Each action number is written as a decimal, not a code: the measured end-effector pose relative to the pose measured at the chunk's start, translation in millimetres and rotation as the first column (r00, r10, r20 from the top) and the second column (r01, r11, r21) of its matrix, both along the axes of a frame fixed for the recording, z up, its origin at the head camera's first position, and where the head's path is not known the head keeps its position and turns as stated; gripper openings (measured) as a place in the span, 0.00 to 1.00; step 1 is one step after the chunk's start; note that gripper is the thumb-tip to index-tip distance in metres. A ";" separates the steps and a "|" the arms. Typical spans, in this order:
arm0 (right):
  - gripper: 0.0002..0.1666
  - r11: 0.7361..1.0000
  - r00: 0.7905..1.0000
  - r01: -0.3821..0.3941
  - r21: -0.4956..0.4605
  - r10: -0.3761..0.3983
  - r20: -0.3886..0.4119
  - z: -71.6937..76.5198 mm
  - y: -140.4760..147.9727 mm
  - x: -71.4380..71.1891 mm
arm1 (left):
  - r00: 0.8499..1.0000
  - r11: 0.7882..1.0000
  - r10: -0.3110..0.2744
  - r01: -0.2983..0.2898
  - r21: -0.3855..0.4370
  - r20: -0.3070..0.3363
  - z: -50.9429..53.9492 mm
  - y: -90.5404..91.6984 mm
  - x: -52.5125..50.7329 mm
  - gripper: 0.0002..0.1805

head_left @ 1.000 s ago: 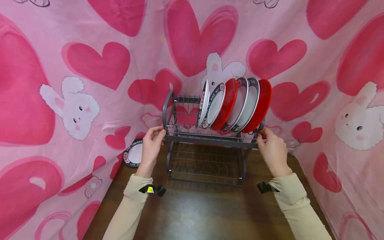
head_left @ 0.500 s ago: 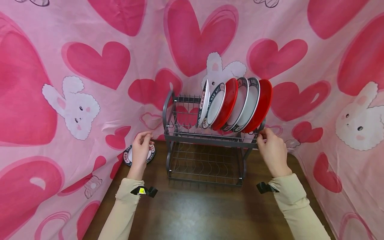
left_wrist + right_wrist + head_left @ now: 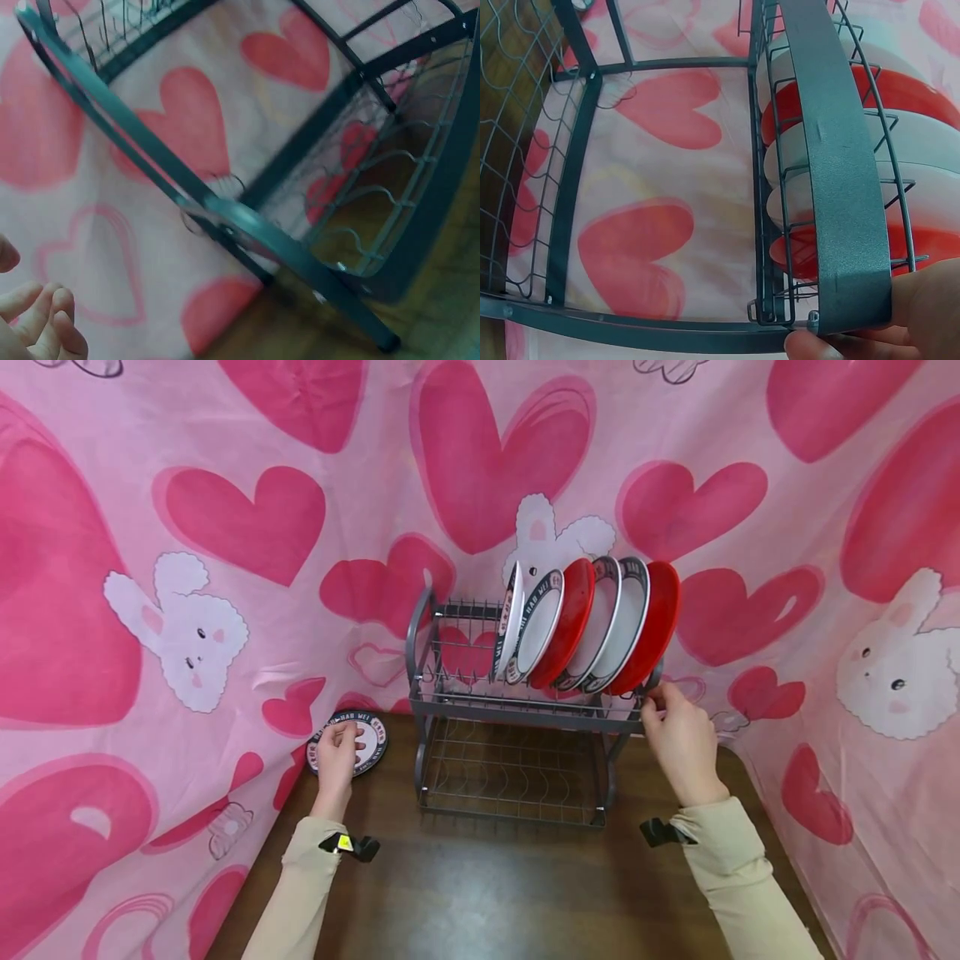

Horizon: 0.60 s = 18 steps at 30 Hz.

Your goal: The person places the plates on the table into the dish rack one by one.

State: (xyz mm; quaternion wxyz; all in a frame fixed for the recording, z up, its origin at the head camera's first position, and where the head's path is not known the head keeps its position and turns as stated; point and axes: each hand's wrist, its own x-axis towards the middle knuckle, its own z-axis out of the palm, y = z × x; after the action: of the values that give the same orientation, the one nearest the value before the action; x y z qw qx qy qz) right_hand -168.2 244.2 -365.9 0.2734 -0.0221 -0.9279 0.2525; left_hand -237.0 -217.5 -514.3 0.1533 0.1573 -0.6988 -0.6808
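Observation:
A two-tier dark grey dish rack (image 3: 517, 714) stands on the table, with several plates upright in its upper tier. Among them are red plates (image 3: 572, 627) and white plates with dark lettered rims (image 3: 542, 628). My right hand (image 3: 681, 739) grips the upper tier's front right corner; the right wrist view shows fingers (image 3: 922, 304) round the end of the bar. My left hand (image 3: 336, 762) hovers over a dark-rimmed white plate (image 3: 369, 752) lying at the table's back left, hiding part of it. Its fingers (image 3: 45, 315) are loosely bent, with nothing between them in the left wrist view.
The rack's lower wire tier (image 3: 513, 777) holds no plates. Brown wooden table (image 3: 480, 885) extends in front of the rack. Pink heart-patterned cloth (image 3: 255, 602) hangs close behind and at both sides.
My left hand has let go of the rack's left corner and moved left and down to over the lying plate. The right hand stays on the rack's right corner.

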 end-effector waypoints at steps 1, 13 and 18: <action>0.11 1.000 1.000 0.001 0.000 -0.001 -0.003 -0.3 0.0 0.1 | 1.000 1.000 0.007 -0.007 0.000 0.000 -5.9 -1.5 -1.4 0.15; 0.09 1.000 0.999 -0.004 -0.001 0.004 -0.032 -2.9 0.3 -1.0 | 0.983 0.995 0.066 -0.052 -0.084 0.170 -56.0 -16.8 -0.2 0.15; 0.09 1.000 1.000 -0.012 0.010 0.012 -0.017 -0.7 0.6 -0.5 | 0.971 0.997 0.037 -0.019 -0.076 0.236 -69.0 -21.3 1.6 0.17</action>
State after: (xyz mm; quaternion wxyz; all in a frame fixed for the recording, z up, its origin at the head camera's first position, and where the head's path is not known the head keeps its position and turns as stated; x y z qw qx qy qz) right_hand -168.7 244.7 -366.5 0.2800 -0.0130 -0.9269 0.2496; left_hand -235.4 -238.9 -583.3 0.0839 0.2415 -0.7341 -0.6290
